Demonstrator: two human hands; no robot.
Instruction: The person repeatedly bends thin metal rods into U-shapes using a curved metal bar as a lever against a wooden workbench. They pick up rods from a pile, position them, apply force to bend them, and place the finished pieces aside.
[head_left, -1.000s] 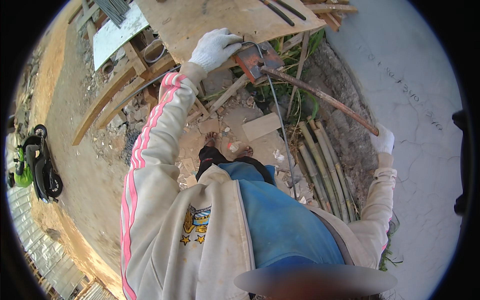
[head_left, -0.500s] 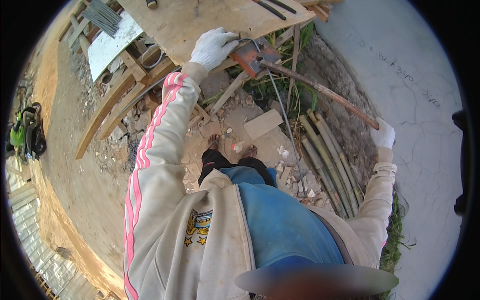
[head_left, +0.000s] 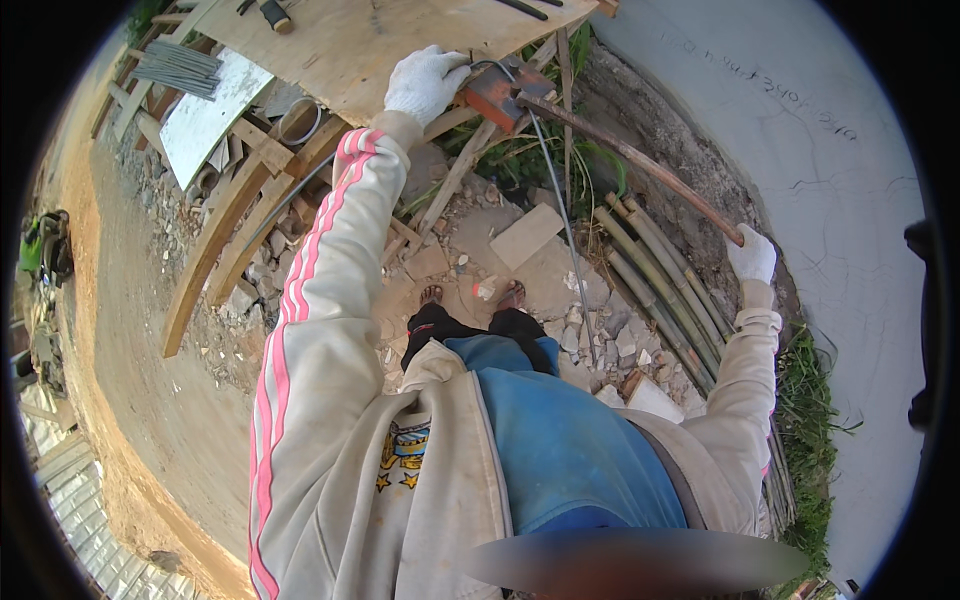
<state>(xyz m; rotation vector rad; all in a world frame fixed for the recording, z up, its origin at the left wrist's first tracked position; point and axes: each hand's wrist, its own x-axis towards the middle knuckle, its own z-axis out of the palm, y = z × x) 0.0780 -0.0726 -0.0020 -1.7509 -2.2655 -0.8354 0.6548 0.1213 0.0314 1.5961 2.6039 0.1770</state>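
Observation:
My left hand (head_left: 425,84), in a white glove, is closed around a thin steel rod at the edge of a plywood bench top (head_left: 370,45). Beside its fingertips, the steel rod (head_left: 556,185) curves over a rusty orange metal block (head_left: 493,97) and slants down towards the rubble. Its other length emerges left of my wrist, alongside curved timbers. With my right hand (head_left: 752,254), also gloved in white, I grip the end of a long rusty bending bar (head_left: 645,160). The bar's far end meets the block, where the exact contact is too small to make out.
Bamboo poles (head_left: 665,285) lie at the right, near a grey wall (head_left: 830,200). Broken rubble (head_left: 610,335) surrounds my feet. At left are curved timbers (head_left: 225,220), a white board (head_left: 215,120) and cut rods (head_left: 178,68). A hammer (head_left: 274,15) rests on the bench.
The whole view has shifted slightly, so the bench, block and both hands appear a little higher and further left. Both hands keep their grips; the rod's bend looks the same.

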